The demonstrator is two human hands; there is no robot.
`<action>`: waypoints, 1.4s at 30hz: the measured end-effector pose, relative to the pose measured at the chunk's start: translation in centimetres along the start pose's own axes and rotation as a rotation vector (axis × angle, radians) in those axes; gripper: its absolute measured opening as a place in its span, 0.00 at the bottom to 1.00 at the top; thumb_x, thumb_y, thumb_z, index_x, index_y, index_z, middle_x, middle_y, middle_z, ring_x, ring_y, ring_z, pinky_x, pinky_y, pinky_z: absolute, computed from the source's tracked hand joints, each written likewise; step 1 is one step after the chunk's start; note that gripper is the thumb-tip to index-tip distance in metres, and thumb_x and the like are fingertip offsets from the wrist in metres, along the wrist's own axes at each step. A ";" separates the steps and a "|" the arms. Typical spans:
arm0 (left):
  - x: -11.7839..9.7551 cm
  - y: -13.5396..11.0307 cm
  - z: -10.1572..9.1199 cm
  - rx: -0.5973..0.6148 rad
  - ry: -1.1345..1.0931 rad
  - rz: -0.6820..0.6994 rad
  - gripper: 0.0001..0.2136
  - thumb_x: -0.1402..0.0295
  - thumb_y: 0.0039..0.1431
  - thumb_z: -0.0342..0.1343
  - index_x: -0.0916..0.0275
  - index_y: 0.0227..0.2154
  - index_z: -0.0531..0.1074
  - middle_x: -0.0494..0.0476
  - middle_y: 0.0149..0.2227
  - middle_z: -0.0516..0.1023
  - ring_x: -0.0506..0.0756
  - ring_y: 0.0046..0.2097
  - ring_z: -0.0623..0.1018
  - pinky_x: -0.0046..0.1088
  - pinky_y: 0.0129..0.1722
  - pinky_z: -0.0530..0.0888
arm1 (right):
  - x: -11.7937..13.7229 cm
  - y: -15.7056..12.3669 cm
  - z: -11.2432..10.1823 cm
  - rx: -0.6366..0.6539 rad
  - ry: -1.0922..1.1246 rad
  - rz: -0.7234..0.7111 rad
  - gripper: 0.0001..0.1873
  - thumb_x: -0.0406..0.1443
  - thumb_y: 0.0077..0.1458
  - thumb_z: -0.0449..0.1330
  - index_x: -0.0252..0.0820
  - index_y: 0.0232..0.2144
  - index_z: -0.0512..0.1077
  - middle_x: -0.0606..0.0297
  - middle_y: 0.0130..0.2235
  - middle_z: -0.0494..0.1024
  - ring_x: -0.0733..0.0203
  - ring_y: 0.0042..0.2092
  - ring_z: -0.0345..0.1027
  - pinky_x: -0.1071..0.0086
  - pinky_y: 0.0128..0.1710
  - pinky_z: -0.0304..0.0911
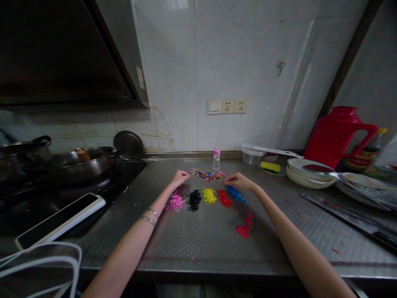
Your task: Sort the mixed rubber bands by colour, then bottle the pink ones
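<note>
On the steel counter (198,236) lie small heaps of tiny bands sorted by colour: pink (175,202), black (194,200), yellow (209,195), red (223,198) and blue (235,193). Behind them is a mixed, many-coloured heap (206,174). My left hand (180,178) rests at the mixed heap's left end, fingers curled in a pinch. My right hand (237,181) sits at its right end, above the blue heap, fingers also pinched together. What either pinch holds is too small to make out. A small clear bottle with a pink cap (216,159) stands behind the mixed heap.
A red flat piece (244,229) lies in front of the heaps. A stove with a dark pan (83,163) and a phone (58,219) lie to the left. Bowls and plates (307,171), a red thermos jug (336,134) and a knife (347,217) are on the right.
</note>
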State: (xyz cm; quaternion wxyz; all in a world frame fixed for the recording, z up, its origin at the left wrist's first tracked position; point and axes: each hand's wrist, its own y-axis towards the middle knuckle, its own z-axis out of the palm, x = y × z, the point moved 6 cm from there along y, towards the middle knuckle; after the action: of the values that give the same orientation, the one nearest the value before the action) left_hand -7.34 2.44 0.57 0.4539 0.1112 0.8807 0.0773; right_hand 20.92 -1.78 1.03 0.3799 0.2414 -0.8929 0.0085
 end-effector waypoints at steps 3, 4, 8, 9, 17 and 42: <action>0.3 0.3 0.4 -0.025 0.093 0.024 0.08 0.71 0.42 0.52 0.69 0.24 0.75 0.57 0.24 0.75 0.50 0.26 0.70 0.23 0.27 0.63 | -1.4 -0.1 -1.3 -0.142 -0.010 0.068 0.16 0.41 0.44 0.55 0.35 0.31 0.75 0.63 0.30 0.77 0.61 0.32 0.67 0.73 0.33 0.61; 0.4 0.3 0.6 -0.026 0.128 0.029 0.08 0.71 0.42 0.53 0.69 0.24 0.75 0.57 0.24 0.75 0.50 0.27 0.71 0.23 0.27 0.64 | -1.6 -0.2 -1.6 -0.178 -0.013 0.073 0.17 0.41 0.44 0.55 0.34 0.30 0.75 0.62 0.30 0.77 0.61 0.32 0.67 0.73 0.32 0.60; -0.1 0.8 1.7 -0.017 0.241 0.046 0.10 0.67 0.42 0.54 0.68 0.28 0.75 0.57 0.26 0.76 0.50 0.27 0.71 0.23 0.28 0.64 | -1.9 -0.4 -2.1 -0.263 -0.042 0.040 0.17 0.42 0.44 0.54 0.34 0.29 0.75 0.61 0.28 0.77 0.60 0.30 0.67 0.73 0.30 0.60; -0.4 0.9 1.9 -0.022 0.267 0.051 0.11 0.66 0.42 0.55 0.67 0.29 0.75 0.56 0.27 0.76 0.50 0.28 0.71 0.23 0.28 0.64 | -1.8 -0.5 -2.2 -0.272 -0.054 0.031 0.17 0.42 0.44 0.54 0.34 0.29 0.75 0.61 0.28 0.77 0.60 0.30 0.67 0.73 0.30 0.60; -2.0 2.0 3.7 0.045 0.428 0.035 0.08 0.67 0.44 0.54 0.66 0.25 0.75 0.57 0.26 0.76 0.50 0.26 0.71 0.23 0.27 0.63 | -1.9 -0.6 -1.9 -0.284 -0.122 0.048 0.16 0.40 0.44 0.53 0.35 0.28 0.75 0.62 0.27 0.76 0.61 0.29 0.67 0.73 0.29 0.59; -1.6 0.0 -2.2 0.420 0.336 0.049 0.09 0.66 0.37 0.55 0.68 0.18 0.73 0.51 0.17 0.69 0.47 0.22 0.64 0.21 0.24 0.60 | -2.8 -0.6 -1.7 -0.256 -0.141 0.106 0.17 0.40 0.43 0.52 0.34 0.27 0.75 0.62 0.24 0.74 0.64 0.26 0.64 0.74 0.27 0.57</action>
State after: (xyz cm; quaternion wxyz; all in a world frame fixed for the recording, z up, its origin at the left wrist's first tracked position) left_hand -8.20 1.99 3.06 0.2663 0.2095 0.9376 -0.0787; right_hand 24.02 -0.75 0.21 0.3432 0.1434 -0.9226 -0.1024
